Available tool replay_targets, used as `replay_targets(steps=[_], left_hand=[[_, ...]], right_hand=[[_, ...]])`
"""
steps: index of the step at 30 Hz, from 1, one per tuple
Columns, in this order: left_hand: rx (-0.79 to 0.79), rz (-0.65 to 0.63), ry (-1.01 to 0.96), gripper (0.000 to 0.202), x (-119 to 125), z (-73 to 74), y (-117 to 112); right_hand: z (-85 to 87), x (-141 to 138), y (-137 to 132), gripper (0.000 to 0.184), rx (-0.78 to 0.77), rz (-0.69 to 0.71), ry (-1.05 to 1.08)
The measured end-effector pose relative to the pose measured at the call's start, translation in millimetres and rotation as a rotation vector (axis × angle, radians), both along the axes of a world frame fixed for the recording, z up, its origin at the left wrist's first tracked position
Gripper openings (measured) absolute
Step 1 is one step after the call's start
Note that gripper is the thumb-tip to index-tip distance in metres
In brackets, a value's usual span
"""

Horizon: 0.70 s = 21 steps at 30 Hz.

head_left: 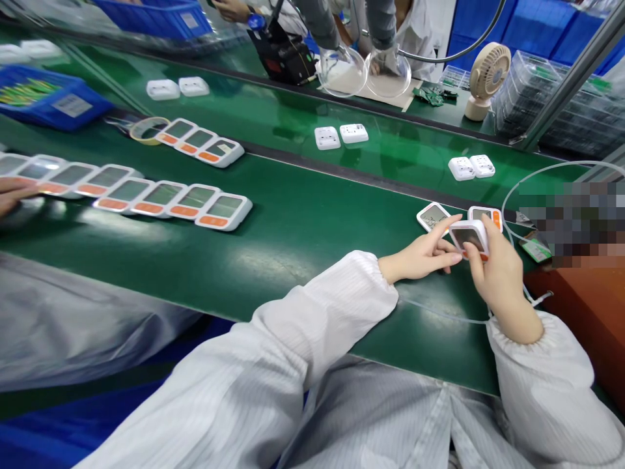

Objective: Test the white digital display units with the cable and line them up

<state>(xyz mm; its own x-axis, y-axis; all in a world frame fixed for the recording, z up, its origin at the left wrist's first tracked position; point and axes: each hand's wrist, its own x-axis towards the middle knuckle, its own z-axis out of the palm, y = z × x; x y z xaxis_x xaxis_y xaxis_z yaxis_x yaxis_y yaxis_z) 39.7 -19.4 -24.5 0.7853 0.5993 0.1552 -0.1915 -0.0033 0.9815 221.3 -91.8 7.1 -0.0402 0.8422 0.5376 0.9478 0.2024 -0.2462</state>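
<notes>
My right hand (502, 273) grips a small white digital display unit (469, 236) with a dark screen and an orange strip, its thumb on the front and its fingers behind. Close against the unit's left side is my left hand (422, 255), index finger and thumb stretched apart; whether they touch it I cannot tell. A second display unit (432, 216), showing digits, lies just behind my left fingers. Behind the held one, another unit (494, 218) with orange buttons is partly hidden by my right hand.
Overlapping display units (224, 212) line the green bench (303, 228) at left, near another person's hand (14, 192). White casings (354, 133) lie along the far strip. A thin clear tube (508, 195) loops beside my right hand, near an orange-brown box (581, 312).
</notes>
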Motion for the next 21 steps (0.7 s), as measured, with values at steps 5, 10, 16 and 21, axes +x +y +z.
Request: replay_targets(steps=[5,10,16,21], left_hand=[[0.114,0.247,-0.012,0.066,1,-0.9,3],[0.103,0.428,-0.037,0.049,0,0.5,7],[0.124,0.448,-0.020,0.041,2,3.5,6],[0.180,0.481,-0.016,0.032,3,5.2,7]], right_hand=[[13.5,11,-1,0.041,-0.047,-0.137,-0.162],[5.9,15,3,0.045,-0.389,-0.167,-0.115],[2.1,16,5,0.038,-0.477,-0.204,-0.119],[4.2,3,1,0.026,-0.264,-0.075,-0.131]])
